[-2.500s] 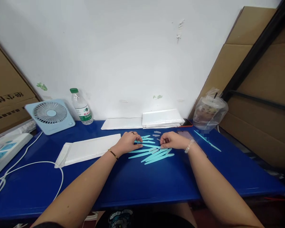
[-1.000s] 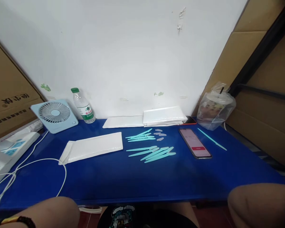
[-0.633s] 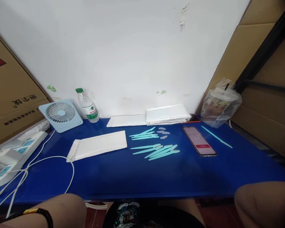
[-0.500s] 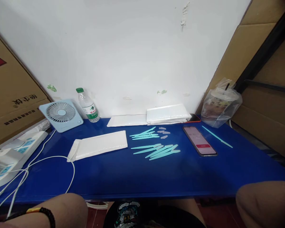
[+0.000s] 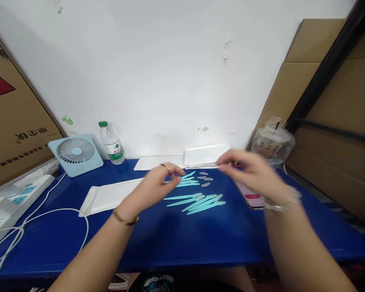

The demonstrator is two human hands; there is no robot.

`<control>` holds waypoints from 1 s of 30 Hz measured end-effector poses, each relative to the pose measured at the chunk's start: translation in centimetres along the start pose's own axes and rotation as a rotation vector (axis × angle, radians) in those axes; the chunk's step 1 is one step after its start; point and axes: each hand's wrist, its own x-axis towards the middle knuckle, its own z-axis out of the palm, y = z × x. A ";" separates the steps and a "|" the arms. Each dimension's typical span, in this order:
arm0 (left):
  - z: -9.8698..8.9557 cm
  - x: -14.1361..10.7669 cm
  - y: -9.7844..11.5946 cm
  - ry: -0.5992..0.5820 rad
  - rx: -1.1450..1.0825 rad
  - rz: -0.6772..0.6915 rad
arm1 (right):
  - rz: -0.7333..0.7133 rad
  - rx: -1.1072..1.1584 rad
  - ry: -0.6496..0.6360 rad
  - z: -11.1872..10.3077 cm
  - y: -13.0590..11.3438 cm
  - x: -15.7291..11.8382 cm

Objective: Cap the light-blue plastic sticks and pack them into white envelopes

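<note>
My left hand hovers over the inner end of a white padded envelope and beside the far bunch of slim teal sticks, which look like eyebrow razors. Its fingers are bent with the thumb apart, and nothing shows in them. Blurred by motion, my right hand is above the phone, thumb and fingers apart and nothing visible between them. A nearer group of teal razors, several with pale tips, lies fanned out on the blue table. Small greyish clear pieces lie beside the far bunch.
White padded envelopes are stacked by the wall, with another flat envelope alongside. A blue fan, a water bottle and a power strip with cables stand left. A bagged drink cup is at right.
Both hands and forearms have come up over the table from below its front edge. The view has shifted slightly. The razors and envelopes look unmoved.
</note>
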 end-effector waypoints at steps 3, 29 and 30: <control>3.4 1.2 -1.7 -0.195 0.115 -0.060 | 0.061 0.028 -0.305 4.6 3.3 0.9; 6.1 2.4 -4.8 -0.037 0.246 -0.078 | 0.227 -0.031 -0.224 7.1 10.3 0.8; 6.0 2.2 -4.5 -0.090 0.213 -0.058 | 0.228 -0.008 -0.254 7.0 10.0 0.7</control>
